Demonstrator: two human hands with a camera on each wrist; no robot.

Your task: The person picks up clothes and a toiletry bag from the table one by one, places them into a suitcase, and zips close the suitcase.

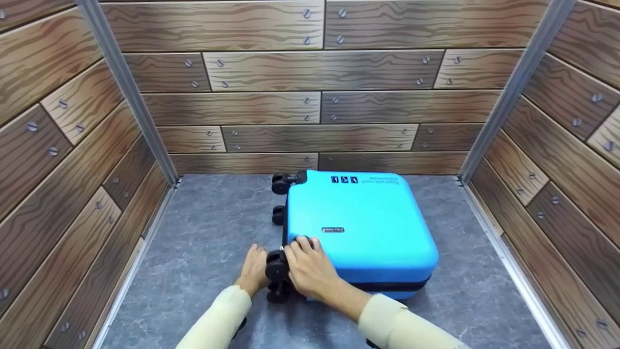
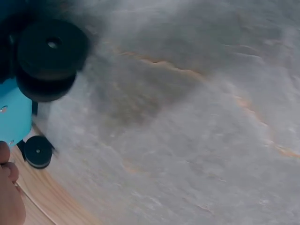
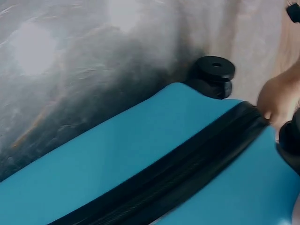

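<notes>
A bright blue hard-shell suitcase [image 1: 363, 208] lies flat on its side in the head view, its black wheels [image 1: 277, 266] pointing left. My right hand [image 1: 312, 269] holds the near wheel-end corner, fingers bent over the upper edge beside a wheel. Left of that corner, my left hand [image 1: 255, 269] grips the wheel end; the wheels partly hide its fingers in the head view. The right wrist view shows the black zipper band [image 3: 178, 173] running toward the left hand [image 3: 277, 101]. Curled fingers [image 2: 9, 171] of the left hand touch the blue shell in the left wrist view.
Grey marbled floor [image 1: 208, 228] surrounds the suitcase. Wood-patterned panels [image 1: 271, 109] stand at the back, left and right, with metal strips [image 1: 518, 286] along the floor edges and corners. The back panel is close behind the suitcase's far side.
</notes>
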